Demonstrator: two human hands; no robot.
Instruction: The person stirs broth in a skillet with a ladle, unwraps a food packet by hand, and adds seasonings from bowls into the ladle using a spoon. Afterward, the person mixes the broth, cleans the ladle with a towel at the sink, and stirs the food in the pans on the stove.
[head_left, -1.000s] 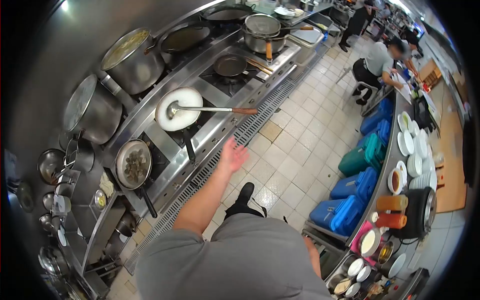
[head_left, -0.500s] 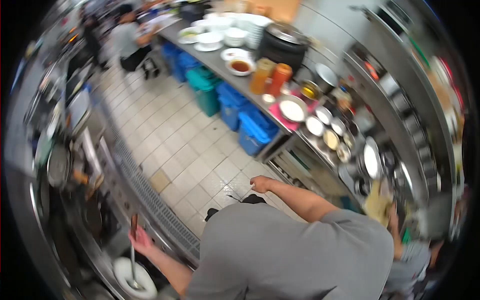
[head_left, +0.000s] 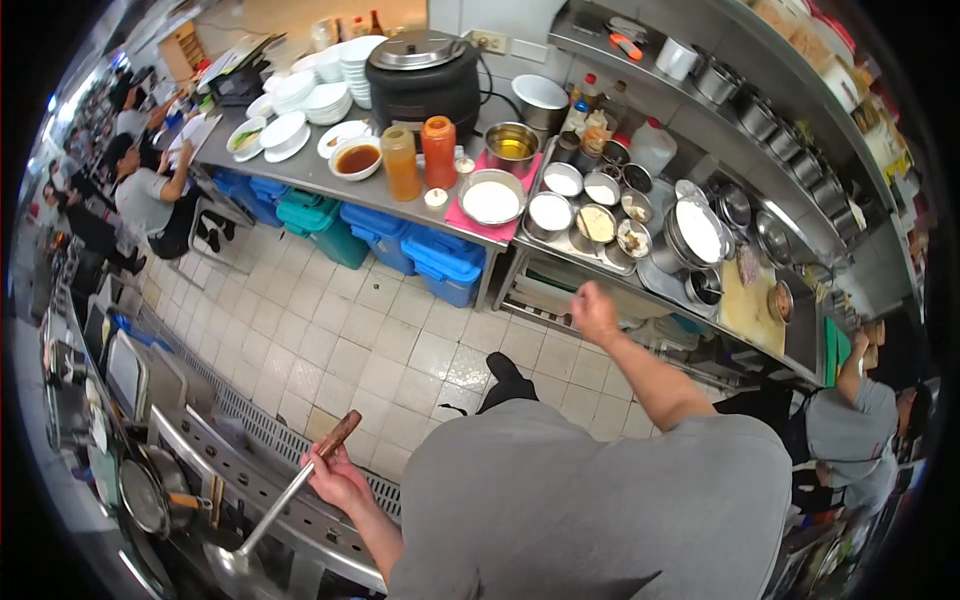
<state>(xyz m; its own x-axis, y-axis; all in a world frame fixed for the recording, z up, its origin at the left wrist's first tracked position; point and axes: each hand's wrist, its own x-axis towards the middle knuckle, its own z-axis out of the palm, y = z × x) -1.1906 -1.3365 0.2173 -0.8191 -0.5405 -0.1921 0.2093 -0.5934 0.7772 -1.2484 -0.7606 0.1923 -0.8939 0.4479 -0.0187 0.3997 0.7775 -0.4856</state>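
Observation:
My left hand (head_left: 340,480) is wrapped round the wooden-ended handle of a long metal ladle (head_left: 285,503), over the stove's front edge (head_left: 300,540). The ladle's bowl is at the lower left. My right hand (head_left: 596,312) hangs in front of the counter, its fingers curled; whether anything is in them cannot be made out. Nearest to it on the counter are a metal tray of small containers, with white powder (head_left: 551,212) and yellowish contents (head_left: 596,224), and a bowl of white stuff (head_left: 492,198) on a pink cloth (head_left: 482,228).
Plates (head_left: 326,102), a black soup pot (head_left: 422,85) and sauce bottles (head_left: 438,152) stand on the counter (head_left: 260,163), blue bins (head_left: 442,265) below. One person (head_left: 150,200) sits at the far left; a co-worker (head_left: 850,430) stands at the right beside a yellow board (head_left: 752,310).
The view has swung from the stove towards the counter. My left hand, empty at first, has taken the ladle and lifted it from the white pan. My right hand has come forward into view.

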